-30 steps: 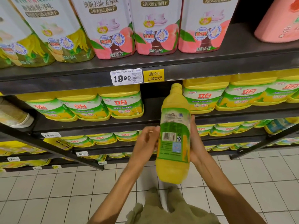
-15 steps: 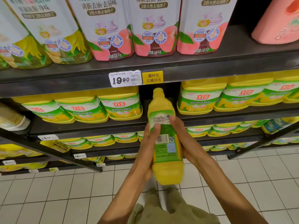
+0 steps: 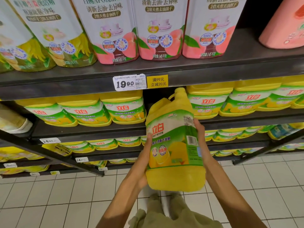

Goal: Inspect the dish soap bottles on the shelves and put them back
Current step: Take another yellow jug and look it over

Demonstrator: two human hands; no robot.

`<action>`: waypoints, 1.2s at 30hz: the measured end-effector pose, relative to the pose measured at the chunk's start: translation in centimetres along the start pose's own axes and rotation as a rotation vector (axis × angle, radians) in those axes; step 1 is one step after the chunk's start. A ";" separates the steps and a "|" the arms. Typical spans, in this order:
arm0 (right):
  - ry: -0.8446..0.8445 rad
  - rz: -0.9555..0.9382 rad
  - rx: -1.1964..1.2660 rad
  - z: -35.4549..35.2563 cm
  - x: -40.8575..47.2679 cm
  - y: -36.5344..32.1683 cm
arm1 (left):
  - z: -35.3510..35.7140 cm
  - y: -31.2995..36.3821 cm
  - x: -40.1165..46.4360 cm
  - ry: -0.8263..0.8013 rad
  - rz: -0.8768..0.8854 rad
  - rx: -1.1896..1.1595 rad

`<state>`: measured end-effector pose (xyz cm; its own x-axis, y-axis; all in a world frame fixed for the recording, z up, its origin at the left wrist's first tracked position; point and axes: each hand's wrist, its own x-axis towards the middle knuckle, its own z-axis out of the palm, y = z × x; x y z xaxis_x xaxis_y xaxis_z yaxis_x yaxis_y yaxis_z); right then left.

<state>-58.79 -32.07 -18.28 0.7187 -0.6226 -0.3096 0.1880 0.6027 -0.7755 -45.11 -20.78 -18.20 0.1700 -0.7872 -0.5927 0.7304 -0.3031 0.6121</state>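
A large yellow dish soap bottle (image 3: 172, 145) with a green and white label is held upright in front of the shelves, its front label with red characters facing me. My left hand (image 3: 144, 162) grips its left side and lower corner. My right hand (image 3: 201, 142) holds its right side by the barcode. The bottle's cap reaches up in front of a dark gap (image 3: 156, 99) in the row of matching yellow bottles (image 3: 123, 109) on the second shelf.
The top shelf (image 3: 181, 68) carries big white bottles with peach pictures (image 3: 159, 30) and lemon-green ones at the left. A 19.90 price tag (image 3: 129, 82) hangs on its edge. Lower shelves hold more yellow bottles. White floor tiles (image 3: 49, 203) lie below.
The bottle has been turned in both hands from its narrow back side with the barcode to its wide front label. It sits slightly more to the right.
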 end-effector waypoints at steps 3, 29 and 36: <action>0.032 -0.005 -0.005 -0.4 1.3 -1.2 | 0.3 0.6 -0.4 0.172 0.030 0.144; -0.246 -0.359 -0.595 -0.1 -2.2 -6.9 | -0.1 4.7 -3.1 0.005 0.697 0.727; -0.251 -0.262 -0.364 -0.6 -1.8 -5.5 | 1.0 3.2 -3.5 -0.121 0.608 0.634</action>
<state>-61.53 -34.58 -13.82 0.8257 -0.5635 0.0283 0.1704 0.2013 -0.9646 -44.05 -19.58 -13.64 0.3119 -0.9495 -0.0329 0.0266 -0.0259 0.9993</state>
